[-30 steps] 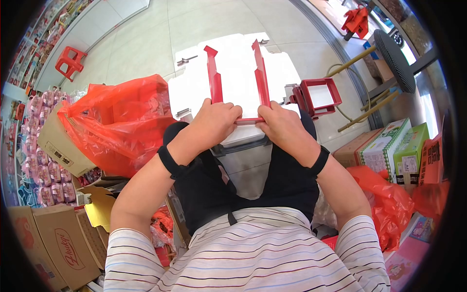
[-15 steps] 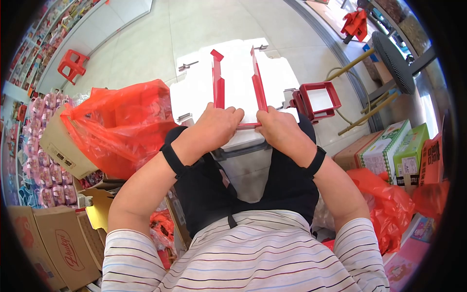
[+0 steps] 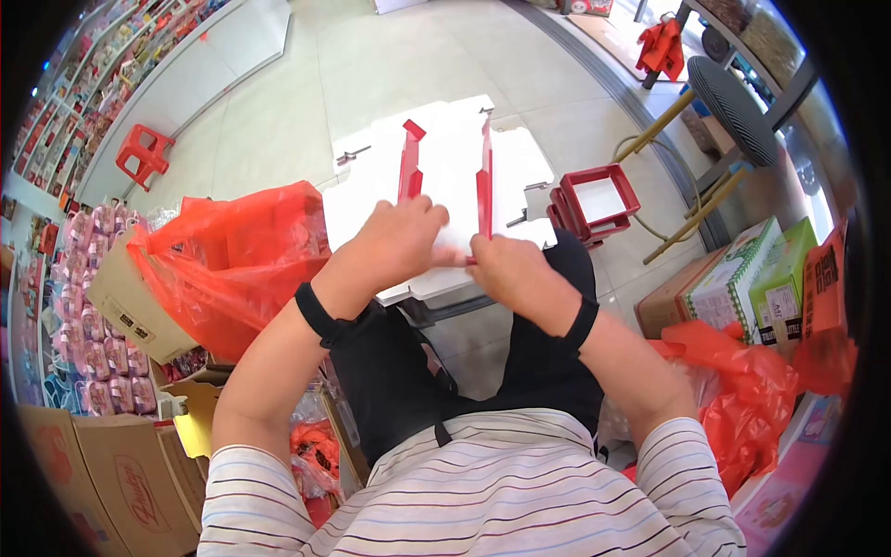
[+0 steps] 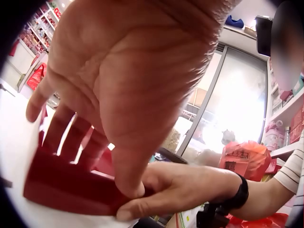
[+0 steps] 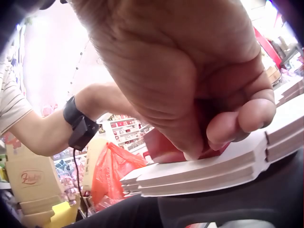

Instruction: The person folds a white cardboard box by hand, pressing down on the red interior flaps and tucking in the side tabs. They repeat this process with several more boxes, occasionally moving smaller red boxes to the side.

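A red card piece (image 3: 484,190) with upright side flaps lies on a stack of white card sheets (image 3: 357,209). At its near left side is my left hand (image 3: 390,246), fingers extended and spread from the thumb. In the left wrist view those fingers (image 4: 76,135) reach behind the red panel (image 4: 71,185), while the thumb touches its corner beside my right hand (image 4: 190,187). My right hand (image 3: 524,278) pinches the near right corner; in the right wrist view its thumb and curled fingers hold the red card (image 5: 164,147). Both hands partly cover the near edge.
Nested red trays with white bottoms (image 3: 599,200) stand right of the stack. A large red plastic bag (image 3: 237,260) is at the left, beside cartons (image 3: 135,483). Boxes (image 3: 733,274), another red bag (image 3: 742,390) and a stool (image 3: 733,111) are at the right.
My left fingers have lifted from the near edge and spread, the thumb stretching toward my right hand. My right hand has shifted slightly left and down in the head view, still pinching the card.
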Demonstrator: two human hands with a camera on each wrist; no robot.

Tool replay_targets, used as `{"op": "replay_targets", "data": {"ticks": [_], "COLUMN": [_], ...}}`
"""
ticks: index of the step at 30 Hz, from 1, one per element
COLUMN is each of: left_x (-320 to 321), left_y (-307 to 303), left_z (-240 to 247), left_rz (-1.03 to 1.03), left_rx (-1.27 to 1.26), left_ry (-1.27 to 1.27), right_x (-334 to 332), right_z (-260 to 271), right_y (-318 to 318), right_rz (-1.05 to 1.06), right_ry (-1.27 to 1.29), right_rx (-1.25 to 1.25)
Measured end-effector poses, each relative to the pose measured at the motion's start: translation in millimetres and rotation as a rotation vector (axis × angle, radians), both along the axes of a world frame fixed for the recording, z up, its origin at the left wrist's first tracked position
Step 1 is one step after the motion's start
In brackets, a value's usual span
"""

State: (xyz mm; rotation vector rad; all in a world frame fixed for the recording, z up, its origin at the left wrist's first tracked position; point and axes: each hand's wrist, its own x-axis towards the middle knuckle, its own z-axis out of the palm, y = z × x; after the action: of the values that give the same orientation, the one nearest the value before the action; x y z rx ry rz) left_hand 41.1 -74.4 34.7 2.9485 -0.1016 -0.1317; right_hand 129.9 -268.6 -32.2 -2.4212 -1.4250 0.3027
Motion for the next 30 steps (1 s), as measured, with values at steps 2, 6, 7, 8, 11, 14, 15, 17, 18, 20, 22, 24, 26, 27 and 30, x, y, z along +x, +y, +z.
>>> {"op": "replay_targets", "data": {"ticks": [2, 6, 7, 8, 11, 14, 15, 17, 18, 20, 22, 24, 26, 27, 30], "left_x": [12.9, 24.6, 25.1, 24.8, 10.2, -16.2, -24.0, -30.6, -33.0, -37.1, -45.4, -58.0, -69.9, -73.2, -79.0], "left_y": [-4.8, -13.8, -15.4, -13.6, 0.7, 23.7, 31.4, 46.8, 52.7, 51.8, 46.2, 41.1, 33.1, 29.4, 21.4], "left_z": [-0.6, -13.3, -14.8, -22.9, -26.4, -28.0, -28.7, -40.6, -46.4, -45.0, -45.3, -41.2, -30.1, -26.7, -23.7], "left_rz": [0.083, 0.145, 0.142, 0.132, 0.039, -0.064, -0.096, -0.005, 0.029, 0.112, 0.118, 0.127, 0.128, 0.106, 0.075], "left_rx": [-0.043, -0.133, -0.154, -0.099, 0.018, 0.131, 0.170, 0.185, 0.164, 0.151, 0.036, -0.110, -0.291, -0.300, -0.309], "left_ry": [-0.096, -0.010, 0.037, 0.021, 0.004, -0.197, -0.263, -0.329, -0.393, -0.385, -0.351, -0.286, -0.190, -0.181, -0.181], "right_x": [-17.2, -48.7, -53.6, -55.6, -46.5, -14.7, -3.3, 27.7, 40.2, 55.8, 60.9, 58.0, 53.6, 53.8, 51.4], "right_z": [4.7, 12.3, 15.6, 19.9, 38.6, 48.6, 66.4, 64.6, 65.2, 61.9, 48.8, 36.7, 32.7, 30.6, 33.6], "right_y": [3.4, 3.3, -1.5, -5.8, -21.8, -38.8, -43.6, -47.4, -48.5, -50.2, -48.2, -44.4, -41.7, -41.2, -34.9], "right_rz": [0.005, 0.109, 0.157, 0.200, 0.265, 0.181, 0.104, 0.035, 0.009, -0.012, 0.001, 0.101, 0.164, 0.194, 0.240], "right_ry": [0.058, 0.197, 0.234, 0.274, 0.404, 0.293, 0.296, 0.280, 0.213, 0.129, 0.106, 0.161, 0.222, 0.232, 0.240], "right_rx": [-0.013, 0.101, 0.141, 0.181, 0.291, 0.580, 0.538, 0.585, 0.534, 0.470, 0.438, 0.413, 0.372, 0.329, 0.220]}}
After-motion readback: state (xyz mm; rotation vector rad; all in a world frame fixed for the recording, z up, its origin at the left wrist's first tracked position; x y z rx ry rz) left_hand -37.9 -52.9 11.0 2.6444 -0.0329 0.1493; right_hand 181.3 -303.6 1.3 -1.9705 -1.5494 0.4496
